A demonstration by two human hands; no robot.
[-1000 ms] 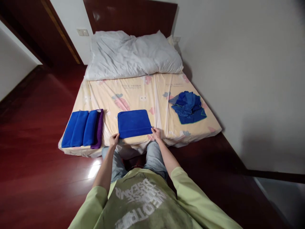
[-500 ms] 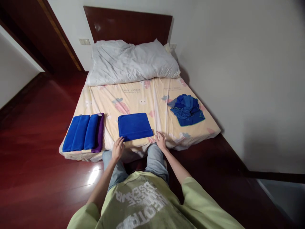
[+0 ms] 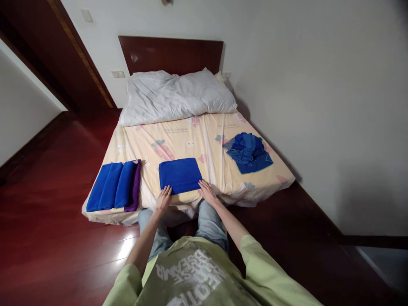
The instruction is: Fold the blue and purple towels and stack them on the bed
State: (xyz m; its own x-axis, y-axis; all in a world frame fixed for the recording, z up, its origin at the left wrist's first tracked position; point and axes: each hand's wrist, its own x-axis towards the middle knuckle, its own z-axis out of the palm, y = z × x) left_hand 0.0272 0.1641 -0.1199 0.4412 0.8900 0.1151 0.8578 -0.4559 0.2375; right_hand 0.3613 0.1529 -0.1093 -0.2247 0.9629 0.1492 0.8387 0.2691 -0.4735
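A folded blue towel [image 3: 180, 174] lies flat on the bed, with a raised fold along its near side. At its near left corner rests my left hand [image 3: 163, 199], fingers stretched out over the edge. My right hand [image 3: 208, 191] touches the near right corner, its fingers extended and lightly spread. Neither hand lifts the cloth; the thumbs are hard to make out. Left of it, several rolled or folded blue towels [image 3: 110, 187] lie side by side, a purple towel [image 3: 136, 187] at their right edge. Crumpled blue cloths [image 3: 247, 148] form a heap on the right.
The bed [image 3: 191, 142] wears a cream sheet printed with carrots. A white quilt [image 3: 178, 97] is piled against the dark wooden headboard [image 3: 172, 55]. A wall [image 3: 306, 127] runs along the right; dark red wooden floor [image 3: 54, 182] surrounds the bed's left and near sides.
Both hands have come onto the folded towel's near corners; the right one moved left to reach it. The camera view has tilted up slightly. The other towels lie as before.
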